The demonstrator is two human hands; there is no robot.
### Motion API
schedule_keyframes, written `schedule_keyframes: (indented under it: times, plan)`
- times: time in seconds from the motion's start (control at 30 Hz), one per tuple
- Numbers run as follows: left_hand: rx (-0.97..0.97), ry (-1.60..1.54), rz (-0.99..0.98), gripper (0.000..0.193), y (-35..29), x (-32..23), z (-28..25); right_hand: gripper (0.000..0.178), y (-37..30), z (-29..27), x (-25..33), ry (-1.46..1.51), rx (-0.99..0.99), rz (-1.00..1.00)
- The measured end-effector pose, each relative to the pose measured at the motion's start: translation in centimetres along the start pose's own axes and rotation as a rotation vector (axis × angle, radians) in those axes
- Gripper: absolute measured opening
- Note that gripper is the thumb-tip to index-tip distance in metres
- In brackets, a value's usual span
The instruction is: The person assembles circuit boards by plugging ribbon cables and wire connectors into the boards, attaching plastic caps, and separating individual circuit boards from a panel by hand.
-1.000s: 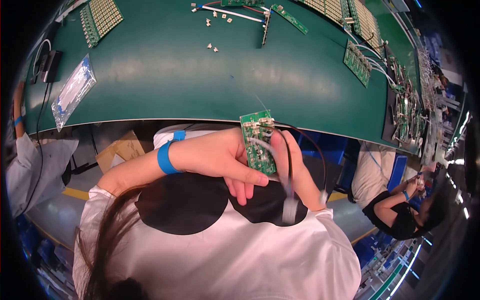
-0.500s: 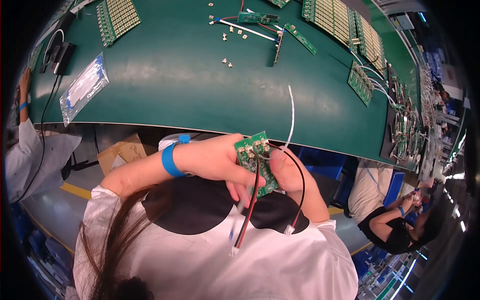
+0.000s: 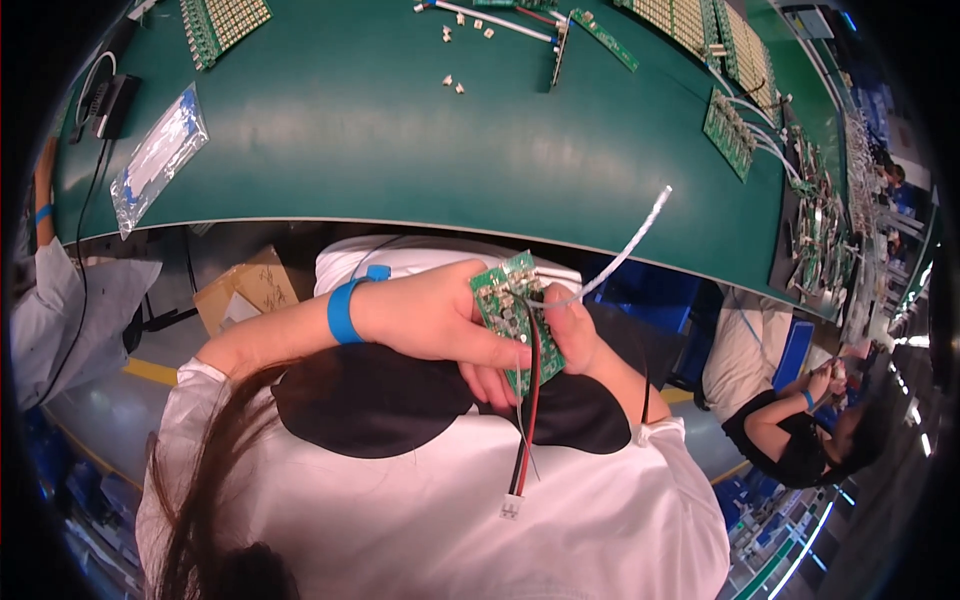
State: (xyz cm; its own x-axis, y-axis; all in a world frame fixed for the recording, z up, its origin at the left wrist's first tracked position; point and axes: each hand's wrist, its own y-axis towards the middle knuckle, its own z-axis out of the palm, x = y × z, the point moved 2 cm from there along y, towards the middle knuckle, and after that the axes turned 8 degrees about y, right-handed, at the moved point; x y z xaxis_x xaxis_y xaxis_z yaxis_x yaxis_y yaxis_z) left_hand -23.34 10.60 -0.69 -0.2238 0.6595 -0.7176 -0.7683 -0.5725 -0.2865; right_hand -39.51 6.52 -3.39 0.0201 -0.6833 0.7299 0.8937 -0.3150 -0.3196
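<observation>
In front of my chest, my left hand (image 3: 430,315) grips a green circuit board (image 3: 497,320), thumb across its face and fingers curled beneath. A blue strap circles that wrist. My right hand (image 3: 580,338) is closed at the board's right edge with the thumb up; its other fingers are hidden. From the board, a white twisted cable (image 3: 627,248) runs past the right thumb and sticks out up and to the right. A red-and-black lead (image 3: 526,430) hangs down from the board to a white plug (image 3: 511,507). A second plug (image 3: 643,434) shows by my right forearm.
The green table (image 3: 400,160) lies beyond my hands. On it are a clear plastic bag (image 3: 160,160), several small connectors (image 3: 447,33), a narrow board (image 3: 604,40) and a board with white wires (image 3: 730,135). Another person (image 3: 785,420) sits at the right.
The white cable has swung right and down from nearly upright. The lead at the right has shifted toward my right forearm. Both hands stay on the board, while the table sits higher in view.
</observation>
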Motion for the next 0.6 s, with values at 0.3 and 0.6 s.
schedule_keyframes:
  times: [0.3,0.6]
  plan:
    - [-0.03,-0.012,0.0,0.02,-0.1,0.2,0.2,0.066,0.2,0.1,-1.2,0.173,0.019,0.062]
    - [-0.208,-0.019,0.069,0.022,0.0,-0.4,-0.7,0.056,1.0,1.6,2.1,0.181,-0.363,0.106]
